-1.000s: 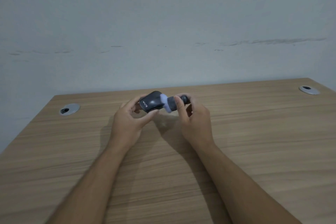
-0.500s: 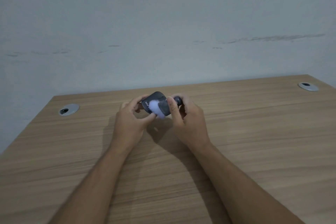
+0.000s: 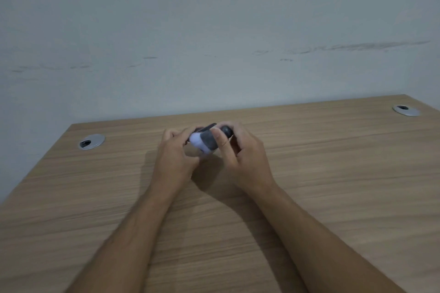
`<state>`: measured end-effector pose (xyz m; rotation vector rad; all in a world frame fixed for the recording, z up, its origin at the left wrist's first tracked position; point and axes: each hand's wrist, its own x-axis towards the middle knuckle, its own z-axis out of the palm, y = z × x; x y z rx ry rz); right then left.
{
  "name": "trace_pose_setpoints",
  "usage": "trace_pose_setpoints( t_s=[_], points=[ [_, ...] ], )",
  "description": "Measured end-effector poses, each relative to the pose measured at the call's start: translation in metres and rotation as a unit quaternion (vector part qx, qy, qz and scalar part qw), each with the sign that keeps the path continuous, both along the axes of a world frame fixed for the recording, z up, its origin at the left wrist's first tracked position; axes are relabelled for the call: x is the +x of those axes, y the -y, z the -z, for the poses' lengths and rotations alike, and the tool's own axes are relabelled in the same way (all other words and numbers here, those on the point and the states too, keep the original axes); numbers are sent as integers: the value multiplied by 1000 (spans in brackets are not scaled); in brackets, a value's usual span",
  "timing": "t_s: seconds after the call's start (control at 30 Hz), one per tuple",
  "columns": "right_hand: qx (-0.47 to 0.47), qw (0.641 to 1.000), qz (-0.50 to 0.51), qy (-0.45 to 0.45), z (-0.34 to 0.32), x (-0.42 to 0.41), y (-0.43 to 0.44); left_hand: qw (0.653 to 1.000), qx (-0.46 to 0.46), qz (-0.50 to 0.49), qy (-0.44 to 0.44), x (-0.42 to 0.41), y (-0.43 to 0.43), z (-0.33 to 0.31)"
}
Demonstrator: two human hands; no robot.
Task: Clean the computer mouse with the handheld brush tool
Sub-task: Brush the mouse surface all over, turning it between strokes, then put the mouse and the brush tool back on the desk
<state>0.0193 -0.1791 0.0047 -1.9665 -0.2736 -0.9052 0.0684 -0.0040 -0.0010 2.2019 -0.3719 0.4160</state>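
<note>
Sliding leftward across the frame since a moment ago, the brush tool (image 3: 206,142) now covers most of the computer mouse (image 3: 206,126), only a dark edge showing above it at frame centre. My right hand (image 3: 240,157) pinches the brush's dark handle, its long axis running left-right. My left hand (image 3: 175,157) cups the mouse over the desk (image 3: 333,173).

1. The left hand (image 3: 175,159) is hiding most of the mouse (image 3: 206,127).
2. Motion is blurring the brush (image 3: 204,142).
3. The picture's bottom edge is cutting off both forearms and the counter (image 3: 333,173).
</note>
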Motion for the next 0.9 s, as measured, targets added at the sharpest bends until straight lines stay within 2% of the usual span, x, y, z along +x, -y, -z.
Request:
trace_pose_setpoints(
  t_s=[0.07, 0.3, 0.47, 0.53, 0.7, 0.8, 0.9],
  points=[
    [-11, 1000, -2, 1, 3, 1, -5, 1000, -1, -7, 3, 2, -1, -1],
    [37, 992, 117, -32, 8, 12, 12, 998, -18, 9, 54, -5, 1, -3],
    [10, 999, 35, 12, -3, 0, 3, 987, 109, -18, 113, 1, 4, 2],
    [-24, 999, 7, 33, -3, -2, -3, 985, 121, -41, 114, 5, 3, 3],
    [-21, 998, 56, 4, 6, 6, 6, 994, 32, -49, 92, -7, 1, -7],
    [23, 994, 103, -28, 12, 14, 17, 998, -47, -33, 33, -12, -1, -11],
    [62, 989, 122, -56, 14, 18, 25, 998, -63, 13, -13, -14, -3, -12]
  ],
)
